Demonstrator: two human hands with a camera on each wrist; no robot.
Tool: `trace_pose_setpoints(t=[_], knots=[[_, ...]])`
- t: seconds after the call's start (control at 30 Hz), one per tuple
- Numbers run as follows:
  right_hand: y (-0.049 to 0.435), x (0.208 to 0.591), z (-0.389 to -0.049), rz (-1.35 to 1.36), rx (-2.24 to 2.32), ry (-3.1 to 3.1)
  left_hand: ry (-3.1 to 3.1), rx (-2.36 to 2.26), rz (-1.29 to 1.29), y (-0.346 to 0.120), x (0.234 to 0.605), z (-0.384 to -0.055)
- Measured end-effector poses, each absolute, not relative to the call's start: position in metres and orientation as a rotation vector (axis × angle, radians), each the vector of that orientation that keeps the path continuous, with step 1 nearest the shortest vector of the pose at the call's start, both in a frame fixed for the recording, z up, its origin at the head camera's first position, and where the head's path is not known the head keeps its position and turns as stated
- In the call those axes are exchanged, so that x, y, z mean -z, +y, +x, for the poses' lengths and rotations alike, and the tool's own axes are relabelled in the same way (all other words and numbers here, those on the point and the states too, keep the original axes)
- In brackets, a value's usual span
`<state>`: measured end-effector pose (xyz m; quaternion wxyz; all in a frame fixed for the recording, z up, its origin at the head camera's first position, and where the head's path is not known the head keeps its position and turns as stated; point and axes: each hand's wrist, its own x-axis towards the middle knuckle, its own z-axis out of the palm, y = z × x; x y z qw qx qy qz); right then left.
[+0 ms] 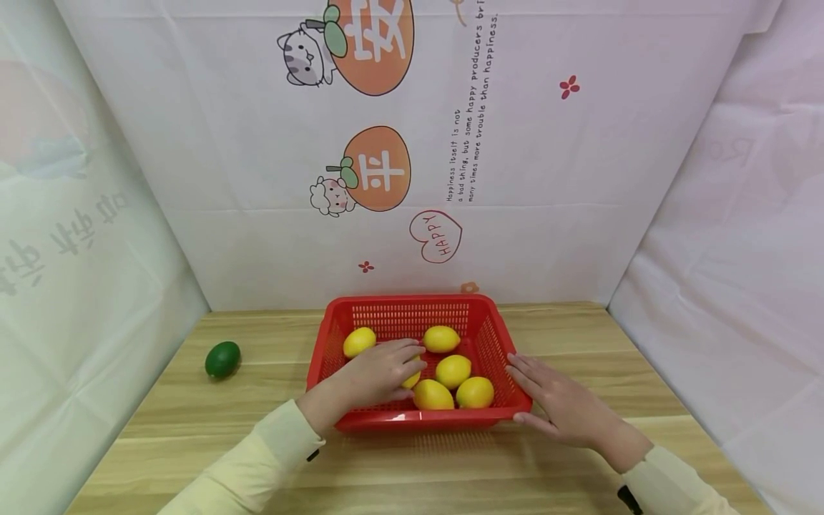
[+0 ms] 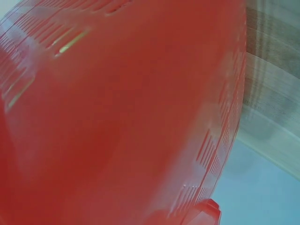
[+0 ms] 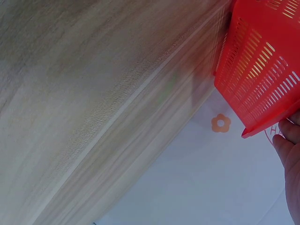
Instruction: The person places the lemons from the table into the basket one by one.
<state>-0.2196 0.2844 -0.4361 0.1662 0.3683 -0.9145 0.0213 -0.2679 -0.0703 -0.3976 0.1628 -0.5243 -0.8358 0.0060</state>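
Note:
A red plastic basket (image 1: 412, 416) with slotted walls stands on the table, holding several yellow lemons (image 1: 441, 339). My left hand (image 1: 380, 372) reaches over the near left rim, its fingers curled over a lemon (image 1: 413, 373) that they partly hide. In the left wrist view, the basket's outer wall (image 2: 122, 112) fills most of the picture and the hand is out of sight. On the right side, my right hand (image 1: 566, 404) rests its fairly straight fingers against the basket's rim, thumb by the near corner. The right wrist view shows its fingertips (image 3: 283, 145) at the rim.
A dark green oval fruit (image 1: 222, 359) lies on the wooden table (image 1: 270, 343), left of the basket. Behind the basket rises a white printed sheet (image 1: 515, 243), with more white sheeting (image 1: 727, 286) at both sides.

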Motion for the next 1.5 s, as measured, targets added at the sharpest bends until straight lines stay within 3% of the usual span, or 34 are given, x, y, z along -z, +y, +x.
trace_pose_setpoints(t=[1.5], knots=[[0.283,0.437,-0.219,1.06,-0.092,-2.587,-2.401,-0.009,-1.495,-0.085,0.396,-0.269]])
